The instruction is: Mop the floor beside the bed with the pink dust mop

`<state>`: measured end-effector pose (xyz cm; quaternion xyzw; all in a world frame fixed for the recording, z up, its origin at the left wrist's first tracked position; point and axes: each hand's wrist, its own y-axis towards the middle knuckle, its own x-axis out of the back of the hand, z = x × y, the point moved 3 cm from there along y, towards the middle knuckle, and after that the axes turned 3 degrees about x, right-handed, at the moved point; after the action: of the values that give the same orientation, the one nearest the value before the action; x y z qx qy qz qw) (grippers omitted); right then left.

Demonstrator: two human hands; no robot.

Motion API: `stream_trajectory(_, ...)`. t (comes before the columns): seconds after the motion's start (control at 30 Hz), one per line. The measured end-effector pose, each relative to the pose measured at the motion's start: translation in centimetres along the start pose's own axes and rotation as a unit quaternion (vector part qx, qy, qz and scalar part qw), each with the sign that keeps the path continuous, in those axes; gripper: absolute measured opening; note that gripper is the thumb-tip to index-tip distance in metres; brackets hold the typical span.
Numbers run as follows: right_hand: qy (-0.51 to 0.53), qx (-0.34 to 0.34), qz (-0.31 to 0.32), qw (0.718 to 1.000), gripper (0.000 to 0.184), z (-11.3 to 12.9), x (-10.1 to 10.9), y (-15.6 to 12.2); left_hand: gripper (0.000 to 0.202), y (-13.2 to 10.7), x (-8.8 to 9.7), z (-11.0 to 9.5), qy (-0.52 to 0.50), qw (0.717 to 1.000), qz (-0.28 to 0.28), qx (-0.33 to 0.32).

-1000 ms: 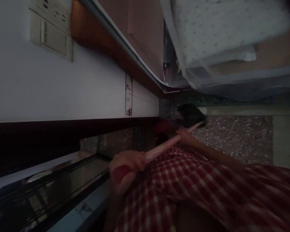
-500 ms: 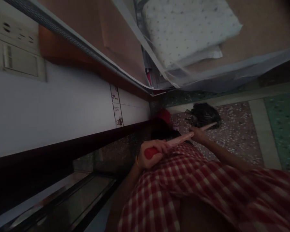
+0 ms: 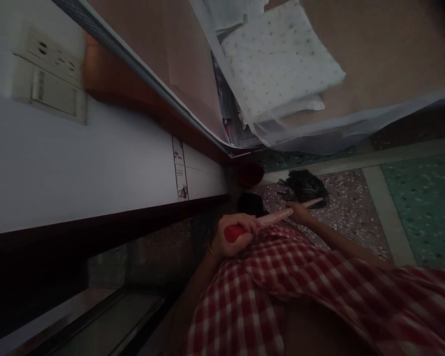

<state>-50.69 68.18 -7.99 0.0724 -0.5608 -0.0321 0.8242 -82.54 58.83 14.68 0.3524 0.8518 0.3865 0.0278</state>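
Home bedroom: you face a bed with folded white dotted bedding [image 3: 282,69], sheer mosquito netting [image 3: 356,133], speckled terrazzo floor [image 3: 348,207], and a beige wall switch plate [image 3: 48,84].

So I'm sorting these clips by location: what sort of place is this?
Most likely a bedroom in a home. A bed with a folded white spotted cloth under a sheer net stands over a speckled terrazzo floor, and both hands grip a pink broom handle by the wall.

The broom [image 3: 270,220] has a pink handle with a red end; its dark head lies on the speckled floor.
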Motion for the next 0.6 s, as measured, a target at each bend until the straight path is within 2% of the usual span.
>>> stream_trajectory(0.17,0.02,0.002,-0.003,1.0,0.014,0.2,0.0,0.4,0.015,-0.1,0.4,0.6,-0.017,1.0,-0.014,-0.005)
stream_trajectory(0.33,0.021,-0.004,-0.009,1.0,0.016,-0.1,-0.1,0.5,0.017,0.0,-0.1,0.9,-0.017,1.0,0.002,-0.017)
stream_trajectory(0.47,0.012,-0.012,0.005,1.0,0.016,0.0,-0.1,1.0,0.019,-0.6,0.2,2.0,-0.032,0.999,-0.039,0.021)
stream_trajectory(0.6,0.019,-0.001,0.012,1.0,0.014,0.2,-0.8,1.5,0.022,-1.5,0.7,2.7,-0.042,0.997,-0.065,0.031)
